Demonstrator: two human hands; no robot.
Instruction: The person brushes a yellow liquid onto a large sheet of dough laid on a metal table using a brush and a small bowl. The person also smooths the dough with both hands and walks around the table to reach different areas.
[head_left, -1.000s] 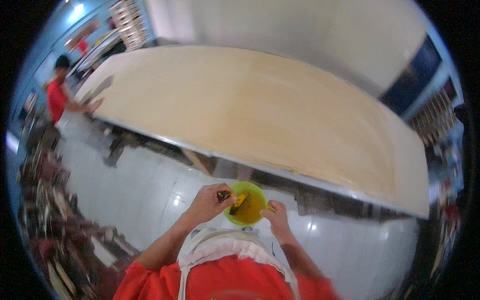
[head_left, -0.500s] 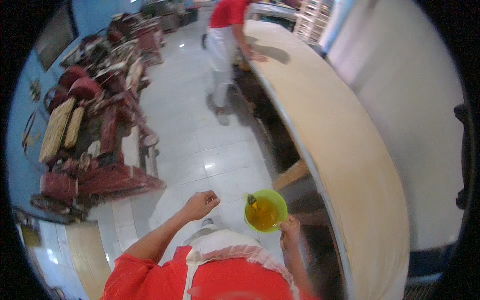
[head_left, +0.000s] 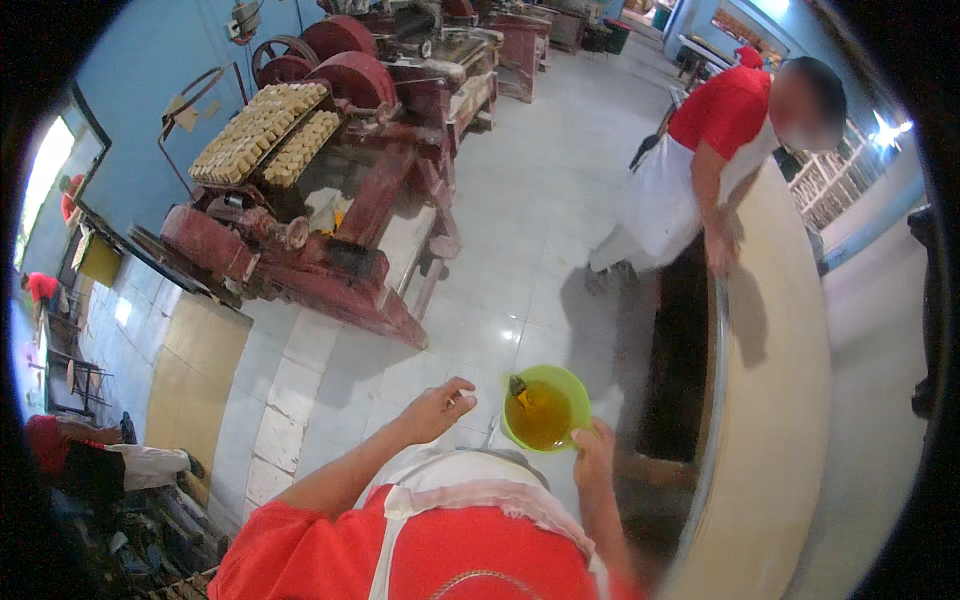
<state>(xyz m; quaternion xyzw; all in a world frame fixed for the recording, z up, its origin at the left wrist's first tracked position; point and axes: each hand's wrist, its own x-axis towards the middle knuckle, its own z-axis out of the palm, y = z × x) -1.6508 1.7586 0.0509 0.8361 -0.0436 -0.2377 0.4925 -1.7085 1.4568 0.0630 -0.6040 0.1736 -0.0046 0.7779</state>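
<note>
My right hand (head_left: pixel 597 452) grips the side of a light green plastic cup (head_left: pixel 578 392), round and wide-mouthed, at its handle. Amber liquid (head_left: pixel 545 425) lies inside it. Against the cup's left inner wall leans a small utensil (head_left: pixel 517 386) with a dark end and a yellow part; its kind I cannot make out. To the left of the cup, my left hand (head_left: pixel 438 410) hovers over the floor with loosely bent fingers and nothing visible in them. Along my right runs a long table with a pale, smooth top (head_left: pixel 775 430).
A co-worker (head_left: pixel 715 150) in red shirt and white apron bends over the table's far part. Dark red machines (head_left: pixel 370 260) line the left wall, one bearing blocks of pale pieces (head_left: pixel 260 130). White tiled floor (head_left: pixel 480 270) lies between. Other people (head_left: pixel 45 290) show at far left.
My view has swung left and forward, so the machines and co-worker appear nearer and further right. The co-worker's body now shows more fully. The cup stays in my right hand.
</note>
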